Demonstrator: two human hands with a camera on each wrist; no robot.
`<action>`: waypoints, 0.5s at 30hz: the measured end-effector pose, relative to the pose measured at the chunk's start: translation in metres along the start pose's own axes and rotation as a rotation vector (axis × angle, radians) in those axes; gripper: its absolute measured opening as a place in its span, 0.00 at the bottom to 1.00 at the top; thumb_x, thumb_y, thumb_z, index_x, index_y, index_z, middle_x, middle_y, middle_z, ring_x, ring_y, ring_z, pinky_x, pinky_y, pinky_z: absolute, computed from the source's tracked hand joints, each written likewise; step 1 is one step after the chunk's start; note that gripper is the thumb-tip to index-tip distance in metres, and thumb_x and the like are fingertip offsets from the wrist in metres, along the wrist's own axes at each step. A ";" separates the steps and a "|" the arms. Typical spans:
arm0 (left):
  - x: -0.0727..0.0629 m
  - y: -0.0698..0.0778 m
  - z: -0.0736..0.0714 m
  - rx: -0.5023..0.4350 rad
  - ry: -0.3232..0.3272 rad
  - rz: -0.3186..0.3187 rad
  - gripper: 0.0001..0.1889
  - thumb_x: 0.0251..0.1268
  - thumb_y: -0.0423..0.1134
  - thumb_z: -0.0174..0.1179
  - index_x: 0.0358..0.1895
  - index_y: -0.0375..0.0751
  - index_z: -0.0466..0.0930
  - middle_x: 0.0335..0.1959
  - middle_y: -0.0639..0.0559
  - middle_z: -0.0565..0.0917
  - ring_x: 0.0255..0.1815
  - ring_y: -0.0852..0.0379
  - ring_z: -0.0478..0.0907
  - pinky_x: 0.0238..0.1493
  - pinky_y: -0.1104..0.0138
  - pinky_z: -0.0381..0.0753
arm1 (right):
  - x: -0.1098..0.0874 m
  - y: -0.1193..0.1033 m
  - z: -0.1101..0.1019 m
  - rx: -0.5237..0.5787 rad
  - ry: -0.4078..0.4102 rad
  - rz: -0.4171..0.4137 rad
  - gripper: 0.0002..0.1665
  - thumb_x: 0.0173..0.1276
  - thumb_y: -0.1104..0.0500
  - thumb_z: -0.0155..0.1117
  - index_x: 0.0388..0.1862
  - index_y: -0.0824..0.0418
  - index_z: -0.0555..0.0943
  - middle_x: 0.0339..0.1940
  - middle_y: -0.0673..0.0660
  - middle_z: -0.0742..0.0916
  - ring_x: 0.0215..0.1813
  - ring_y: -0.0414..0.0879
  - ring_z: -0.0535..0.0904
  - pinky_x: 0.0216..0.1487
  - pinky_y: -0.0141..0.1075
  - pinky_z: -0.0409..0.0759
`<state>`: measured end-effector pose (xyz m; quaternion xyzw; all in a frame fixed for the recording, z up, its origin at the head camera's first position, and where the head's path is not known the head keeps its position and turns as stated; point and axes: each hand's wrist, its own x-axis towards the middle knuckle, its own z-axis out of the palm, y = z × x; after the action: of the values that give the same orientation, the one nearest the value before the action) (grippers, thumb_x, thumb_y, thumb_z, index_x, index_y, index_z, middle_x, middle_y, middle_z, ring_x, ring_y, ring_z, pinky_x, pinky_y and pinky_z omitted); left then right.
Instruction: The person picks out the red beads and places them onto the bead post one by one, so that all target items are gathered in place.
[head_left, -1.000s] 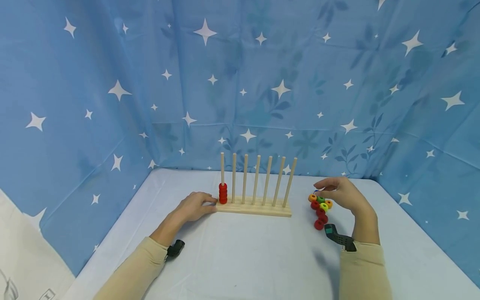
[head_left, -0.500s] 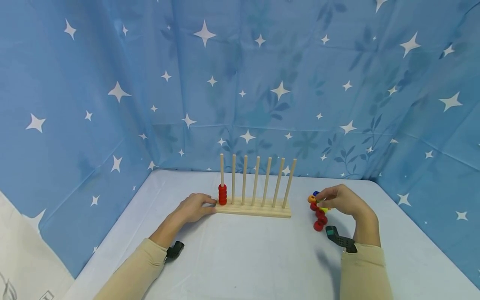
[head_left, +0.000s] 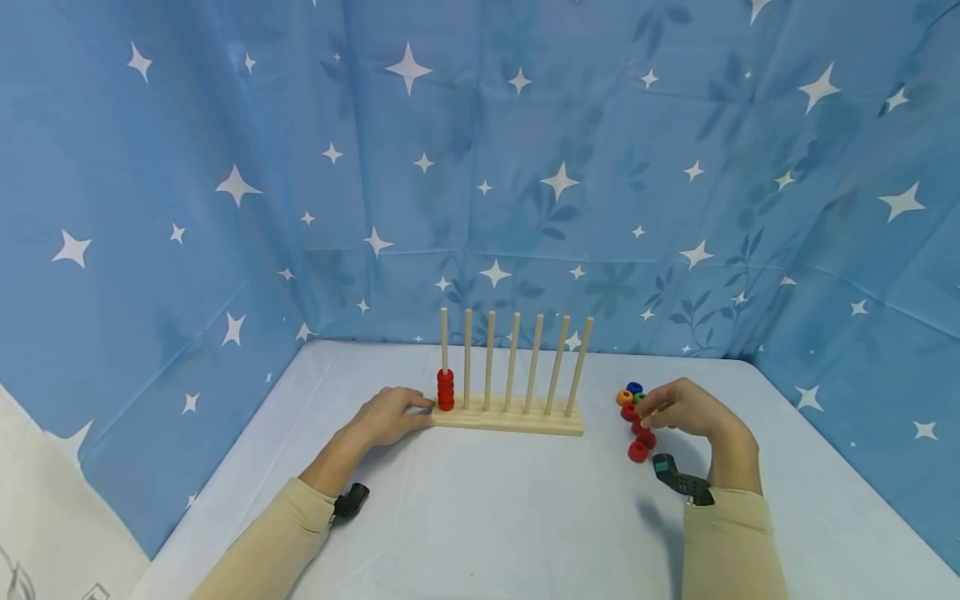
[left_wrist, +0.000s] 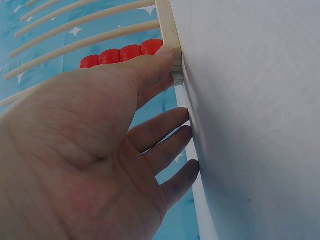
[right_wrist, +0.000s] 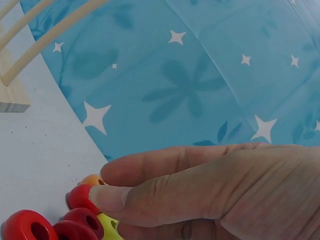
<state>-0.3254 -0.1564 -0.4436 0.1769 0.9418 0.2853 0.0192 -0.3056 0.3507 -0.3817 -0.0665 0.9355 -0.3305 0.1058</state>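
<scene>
A wooden rack (head_left: 517,421) with several upright pegs stands mid-table. Its leftmost peg carries stacked red beads (head_left: 446,390). My left hand (head_left: 386,414) holds the rack's left end between thumb and index finger; in the left wrist view its other fingers (left_wrist: 172,150) spread against the tablecloth. On the right lies a cluster of loose beads, among them a blue bead (head_left: 634,388), an orange bead (head_left: 624,397) and red beads (head_left: 638,451). Over this cluster is my right hand (head_left: 686,408), thumb and index fingertips close together beside a yellow bead (right_wrist: 108,226). Whether they pinch a bead is hidden.
White cloth covers the table (head_left: 495,508). A blue curtain with white stars (head_left: 495,167) hangs behind and along both sides. The rack's pegs (head_left: 580,367) rise between the two hands.
My right hand has moved slightly toward me over the beads, uncovering the blue bead and covering the yellow one in the head view. The left hand and rack stay put.
</scene>
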 end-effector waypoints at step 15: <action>0.001 0.000 0.001 0.005 -0.001 -0.001 0.18 0.72 0.46 0.67 0.61 0.49 0.88 0.66 0.45 0.83 0.72 0.41 0.76 0.71 0.44 0.74 | 0.002 0.003 0.005 0.001 -0.030 0.048 0.11 0.64 0.66 0.74 0.45 0.64 0.91 0.46 0.60 0.92 0.49 0.53 0.80 0.49 0.50 0.83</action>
<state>-0.3264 -0.1558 -0.4442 0.1768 0.9425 0.2831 0.0192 -0.3066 0.3498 -0.3878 -0.0490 0.9349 -0.3275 0.1275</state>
